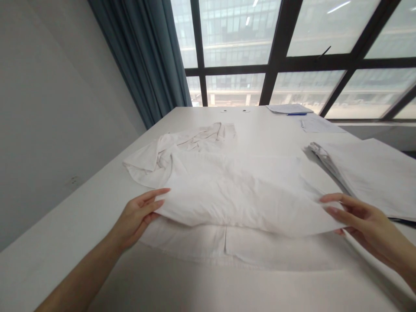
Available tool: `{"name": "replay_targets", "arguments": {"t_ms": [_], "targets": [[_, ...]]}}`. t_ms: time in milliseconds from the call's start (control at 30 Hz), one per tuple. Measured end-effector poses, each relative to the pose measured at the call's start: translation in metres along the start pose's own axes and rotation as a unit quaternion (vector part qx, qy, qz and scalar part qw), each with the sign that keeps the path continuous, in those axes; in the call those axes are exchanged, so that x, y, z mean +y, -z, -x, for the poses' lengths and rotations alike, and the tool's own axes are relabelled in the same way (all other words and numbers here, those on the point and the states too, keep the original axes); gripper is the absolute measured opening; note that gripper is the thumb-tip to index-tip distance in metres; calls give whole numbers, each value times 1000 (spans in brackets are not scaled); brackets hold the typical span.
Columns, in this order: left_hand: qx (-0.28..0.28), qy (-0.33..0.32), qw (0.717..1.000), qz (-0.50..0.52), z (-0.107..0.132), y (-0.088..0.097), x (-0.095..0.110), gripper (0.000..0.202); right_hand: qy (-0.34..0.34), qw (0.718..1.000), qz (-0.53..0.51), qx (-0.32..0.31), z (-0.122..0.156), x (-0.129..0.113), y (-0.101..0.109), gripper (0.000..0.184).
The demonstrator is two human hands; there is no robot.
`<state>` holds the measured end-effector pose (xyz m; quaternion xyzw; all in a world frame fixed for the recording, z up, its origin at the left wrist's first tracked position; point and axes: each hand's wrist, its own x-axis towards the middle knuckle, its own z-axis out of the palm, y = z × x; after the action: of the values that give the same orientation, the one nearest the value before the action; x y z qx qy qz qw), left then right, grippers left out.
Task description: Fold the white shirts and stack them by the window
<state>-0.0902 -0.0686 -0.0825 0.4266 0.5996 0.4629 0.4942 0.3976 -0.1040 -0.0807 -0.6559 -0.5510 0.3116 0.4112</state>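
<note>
A white cloth garment (234, 190), perhaps a shirt or coat, lies spread across the table in front of me. My left hand (139, 216) pinches the left end of its raised upper layer between thumb and fingers. The right end of that layer is held by my right hand (354, 221) in a similar pinch. Between both hands the layer hangs slightly lifted, its near edge curving down. Beneath it, a lower layer with a slit (225, 240) rests on the tabletop. Toward the far left the cloth is bunched in wrinkled folds (195, 138).
The white table (253, 121) reaches to the window. A stack of folded white cloth (377, 177) sits at the right. Papers (286, 108) with a blue pen (296, 114) lie at the far right. A blue curtain (146, 56) hangs beside the left wall.
</note>
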Motion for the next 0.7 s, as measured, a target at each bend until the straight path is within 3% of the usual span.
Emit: {"name": "replay_targets", "arguments": {"t_ms": [133, 267, 333, 400, 533, 600, 700], "targets": [[-6, 2, 1000, -28, 1, 6, 5, 33, -102, 988, -108, -44, 0, 3, 20, 33], [-89, -13, 979, -181, 1, 12, 3, 32, -132, 967, 6, -220, 0, 17, 37, 32], [-99, -34, 958, -268, 1, 13, 0, 30, -116, 950, 78, -279, 0, 21, 39, 44], [-61, -82, 928, -358, 1, 11, -4, 23, -77, 948, 159, -266, 1, 21, 37, 54], [42, -272, 843, -462, 6, 1, -10, 17, 70, 948, 296, -94, 6, 8, 23, 50], [4, -389, 799, -458, 13, -7, -9, 18, 161, 942, 284, -81, 12, -2, 12, 40], [-167, -479, 734, -452, 28, -21, -8, 34, 282, 907, 249, -191, 25, -16, -8, 33]]}}
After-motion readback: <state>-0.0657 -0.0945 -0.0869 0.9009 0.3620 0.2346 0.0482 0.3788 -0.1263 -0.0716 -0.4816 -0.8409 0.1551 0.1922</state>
